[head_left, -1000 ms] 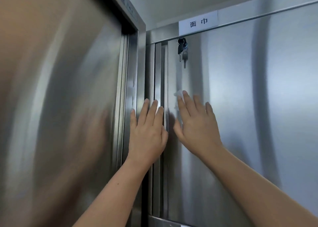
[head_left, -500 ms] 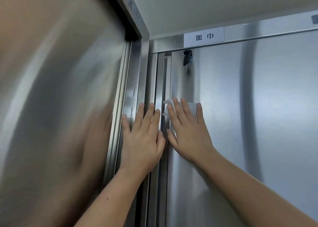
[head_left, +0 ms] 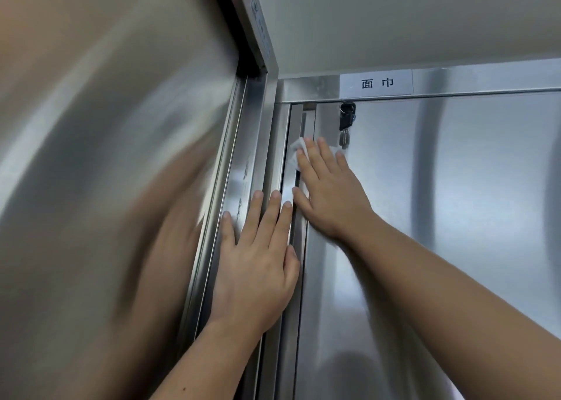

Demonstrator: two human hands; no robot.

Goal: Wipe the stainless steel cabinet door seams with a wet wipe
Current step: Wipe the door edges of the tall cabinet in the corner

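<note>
R hand (head_left: pixel 331 193) slid wet wipe (head_left: pixel 298 154) up door seam (head_left: pixel 307 123), wipe under flat fingertips (head_left: pixel 322 141); L hand (head_left: pixel 258 266) flat on frame (head_left: pixel 268 156).

The stainless steel cabinet door (head_left: pixel 455 217) stands upright, a black-headed key (head_left: pixel 346 120) hanging in the lock near its top left corner. Just above the key, a white label (head_left: pixel 376 83) (two printed characters) sits on the top rail. Below and left of the key, a white wet wipe (head_left: pixel 299 149) lies against the door edge at the seam (head_left: pixel 297 339), pressed flat under the right hand (head_left: pixel 331 193). Lower and further left of the key, the left hand (head_left: pixel 258 266) lies flat on the frame post (head_left: pixel 280 144).
</note>
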